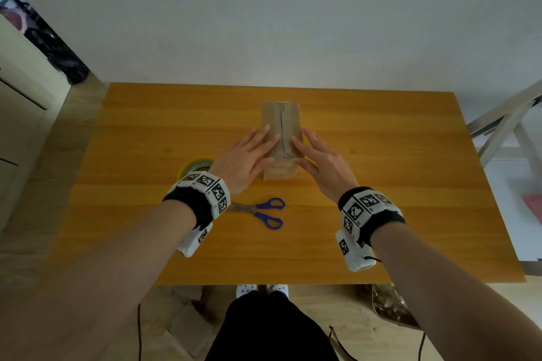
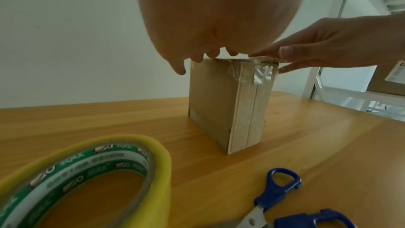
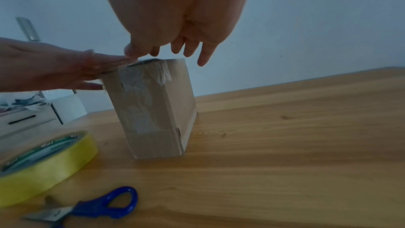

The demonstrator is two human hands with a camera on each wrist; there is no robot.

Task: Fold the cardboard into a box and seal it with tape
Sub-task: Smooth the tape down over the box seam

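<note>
A brown cardboard box [image 1: 282, 123] [image 2: 228, 103] [image 3: 153, 110] stands folded on the wooden table [image 1: 381, 184], with clear tape running over its top seam and down its near face. My left hand [image 1: 252, 155] lies flat with straight fingers on the left half of the box top. My right hand [image 1: 313, 155] lies flat on the right half, fingers straight. Both hands press on the taped top near its front edge. The yellow tape roll [image 1: 195, 168] [image 2: 87, 179] [image 3: 43, 160] lies on the table left of the box, partly behind my left wrist.
Blue-handled scissors [image 1: 264, 212] [image 2: 295, 205] [image 3: 94, 205] lie on the table in front of the box, between my wrists. A white cabinet [image 1: 20, 91] stands to the left and a metal rack [image 1: 510, 123] to the right. A wall runs behind the table.
</note>
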